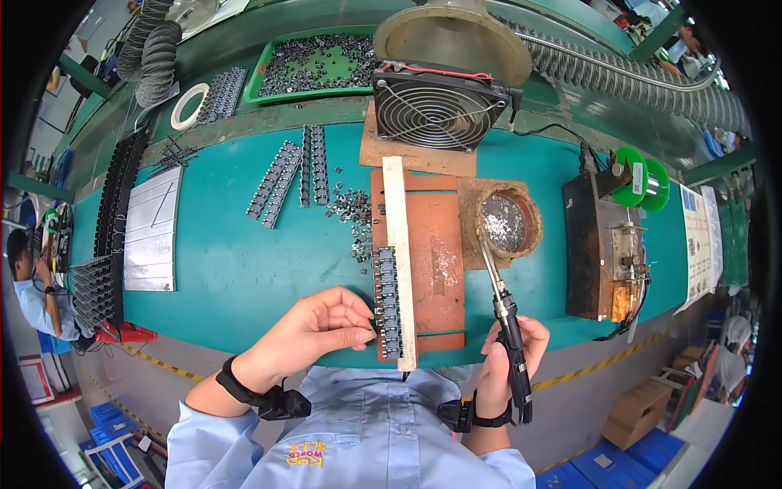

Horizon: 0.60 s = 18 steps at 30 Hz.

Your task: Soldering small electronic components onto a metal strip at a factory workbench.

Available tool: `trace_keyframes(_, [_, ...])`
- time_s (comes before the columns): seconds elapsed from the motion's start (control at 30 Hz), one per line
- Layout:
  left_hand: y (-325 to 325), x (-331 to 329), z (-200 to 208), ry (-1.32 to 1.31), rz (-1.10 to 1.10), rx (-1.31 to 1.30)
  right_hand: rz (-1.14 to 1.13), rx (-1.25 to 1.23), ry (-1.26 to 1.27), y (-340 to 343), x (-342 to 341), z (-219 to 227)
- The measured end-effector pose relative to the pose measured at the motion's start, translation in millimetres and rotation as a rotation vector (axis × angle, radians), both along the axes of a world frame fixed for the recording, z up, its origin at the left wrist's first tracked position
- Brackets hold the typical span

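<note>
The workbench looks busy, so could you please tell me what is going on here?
The right hand holds a soldering iron, its tip at the left side of a round cup. The left hand is beside a row of small dark parts along a cream strip on the brown board; whether it touches them is hard to tell. Beyond the board stands a fan.

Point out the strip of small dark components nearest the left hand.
The strip lying along the pale bar on the brown board: it sits right beside the left hand, while the other strips lie farther off.
</note>
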<state>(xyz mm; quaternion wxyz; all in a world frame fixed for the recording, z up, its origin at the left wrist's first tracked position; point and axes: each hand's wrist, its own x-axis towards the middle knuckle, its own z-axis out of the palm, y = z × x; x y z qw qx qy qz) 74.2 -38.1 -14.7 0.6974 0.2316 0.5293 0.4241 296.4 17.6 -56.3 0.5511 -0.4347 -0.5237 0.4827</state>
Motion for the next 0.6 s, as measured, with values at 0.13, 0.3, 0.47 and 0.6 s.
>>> trace_keyframes(0.13, [2.1, 1.7, -5.9, -0.020, -0.016, 0.023, 0.001, -0.007, -0.005, 0.4, -0.4, 0.6])
trace_keyframes(0.3, [3.4, 4.5, -9.3, -0.064, -0.014, 0.029, -0.005, -0.008, -0.011, 0.9, -0.8, -0.1])
trace_keyframes(0.47, [3.3, 6.4, -9.6, -0.072, 0.004, 0.023, -0.018, 0.002, -0.017, 1.1, -0.1, -2.7])
trace_keyframes(0.6, [3.9, 3.7, -7.7, -0.068, -0.075, -0.002, -0.015, 0.002, -0.016, 1.2, 0.5, -4.2])
